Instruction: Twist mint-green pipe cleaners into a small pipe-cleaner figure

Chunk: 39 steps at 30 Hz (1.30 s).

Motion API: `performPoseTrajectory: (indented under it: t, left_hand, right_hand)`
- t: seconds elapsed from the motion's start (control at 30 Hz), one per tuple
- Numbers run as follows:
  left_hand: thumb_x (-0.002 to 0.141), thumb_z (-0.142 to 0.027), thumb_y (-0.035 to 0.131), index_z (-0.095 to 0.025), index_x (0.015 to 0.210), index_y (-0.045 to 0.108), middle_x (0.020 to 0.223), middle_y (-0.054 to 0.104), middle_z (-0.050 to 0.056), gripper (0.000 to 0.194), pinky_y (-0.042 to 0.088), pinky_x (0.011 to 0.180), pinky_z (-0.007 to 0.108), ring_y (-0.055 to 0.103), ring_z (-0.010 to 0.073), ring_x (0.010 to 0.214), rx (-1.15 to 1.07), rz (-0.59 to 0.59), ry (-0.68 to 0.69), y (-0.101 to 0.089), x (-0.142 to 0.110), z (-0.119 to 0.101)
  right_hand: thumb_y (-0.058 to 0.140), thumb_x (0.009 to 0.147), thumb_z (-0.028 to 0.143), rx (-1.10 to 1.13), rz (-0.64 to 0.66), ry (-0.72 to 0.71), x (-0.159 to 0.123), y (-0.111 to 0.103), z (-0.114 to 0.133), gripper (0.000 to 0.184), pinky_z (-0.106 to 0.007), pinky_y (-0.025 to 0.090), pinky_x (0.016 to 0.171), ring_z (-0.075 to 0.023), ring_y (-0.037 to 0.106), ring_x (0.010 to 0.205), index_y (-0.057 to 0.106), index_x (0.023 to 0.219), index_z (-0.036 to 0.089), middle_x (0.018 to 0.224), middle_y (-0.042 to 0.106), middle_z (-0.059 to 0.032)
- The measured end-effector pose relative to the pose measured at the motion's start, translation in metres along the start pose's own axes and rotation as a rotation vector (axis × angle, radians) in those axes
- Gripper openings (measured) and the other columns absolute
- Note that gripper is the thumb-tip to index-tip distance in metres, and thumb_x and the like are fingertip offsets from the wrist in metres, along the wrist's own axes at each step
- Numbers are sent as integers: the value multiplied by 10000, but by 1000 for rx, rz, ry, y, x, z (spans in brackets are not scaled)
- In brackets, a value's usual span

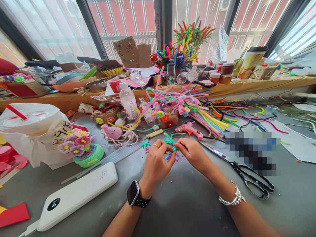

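Between my two hands is a turquoise pipe cleaner [169,137], bent and partly twisted, with a loose end sticking up. My left hand [157,162], with a ring and a watch, pinches it from the left. From the other side my right hand [192,152] grips it between thumb and forefinger; the fingertips hide part of it. A small turquoise pipe-cleaner flower [145,144] lies on the table just left of my fingers. Purple pipe-cleaner pieces [176,156] show behind and under my hands. Beyond them rests a pink glue gun [189,129].
Large black-handled scissors [243,174] lie right of my right forearm. A white power bank [80,194] and a crocheted flower pot [89,155] are on the left. Loose pipe cleaners [209,120] spread behind the glue gun, beside plastic bottles [128,102]. A bagged drink cup [34,121] stands far left.
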<state>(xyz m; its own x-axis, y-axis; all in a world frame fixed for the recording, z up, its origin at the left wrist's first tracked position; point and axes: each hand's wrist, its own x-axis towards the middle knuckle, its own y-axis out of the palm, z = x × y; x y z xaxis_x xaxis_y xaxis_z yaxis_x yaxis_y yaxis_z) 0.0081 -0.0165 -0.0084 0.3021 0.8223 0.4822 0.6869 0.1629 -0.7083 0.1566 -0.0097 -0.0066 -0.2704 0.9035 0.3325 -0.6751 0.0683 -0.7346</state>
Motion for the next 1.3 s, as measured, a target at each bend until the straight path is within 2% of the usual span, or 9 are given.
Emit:
performPoseTrajectory:
  t: [0.17,0.33,0.43,0.53,0.67,0.8,0.97,1.17,1.3]
  left_hand:
    - [764,-245,516,-169,739,581,762,552,48,103,418,651,286,509,167,731,-58,15,10,3,-3,-4]
    - [785,-286,493,-157,674,616,642,553,21,209,389,568,232,487,128,619,-279,67,-117,-5,3,0]
    - [754,-315,526,-142,688,636,673,580,29,215,381,537,221,489,118,601,-433,173,-244,-12,8,5]
    - [711,-294,571,-141,723,645,730,619,42,171,399,559,224,524,128,641,-526,277,-301,-13,10,8]
    - [684,-277,589,-149,741,623,734,634,35,144,404,534,223,533,123,610,-438,217,-300,-10,9,7]
    - [708,-209,541,-169,743,610,750,647,23,88,419,572,233,555,129,641,-271,145,-205,-6,5,4]
    - [735,-184,506,-178,744,632,718,660,23,127,428,635,248,572,137,654,-166,161,-119,-8,4,2]
    - [720,-246,558,-170,744,630,705,653,17,107,422,587,231,563,131,642,-242,186,-184,-18,10,8]
    - [703,-313,589,-151,858,616,844,646,55,226,462,642,243,582,156,756,-429,243,-263,-19,11,7]
  right_hand:
    - [374,881,288,-5,-43,22,0,3,-1,253,-237,331,574,-137,488,616,496,692,173,665,554,-13]
    - [366,882,310,18,-42,14,1,-1,-1,274,-232,325,555,-130,472,587,485,675,174,634,535,-4]
    - [364,882,325,29,-22,7,0,-3,1,290,-229,319,544,-126,462,577,474,661,174,624,526,0]
    - [359,884,327,31,-10,9,-1,-3,2,291,-229,323,548,-128,469,591,486,673,172,641,537,-5]
    - [343,887,338,32,-11,3,-1,-3,2,306,-229,325,543,-126,466,582,497,682,171,635,536,-5]
    - [328,889,360,40,-2,1,-1,-2,1,324,-231,327,547,-127,468,587,497,686,172,646,543,-10]
    - [338,884,366,57,27,9,-1,-3,2,318,-225,303,523,-119,431,551,476,670,176,595,490,10]
    - [347,884,346,119,60,10,0,-6,1,323,-217,288,517,-108,407,533,408,611,183,561,441,29]
    - [369,878,324,122,82,22,0,-6,0,310,-213,282,510,-105,406,535,418,609,179,561,443,31]
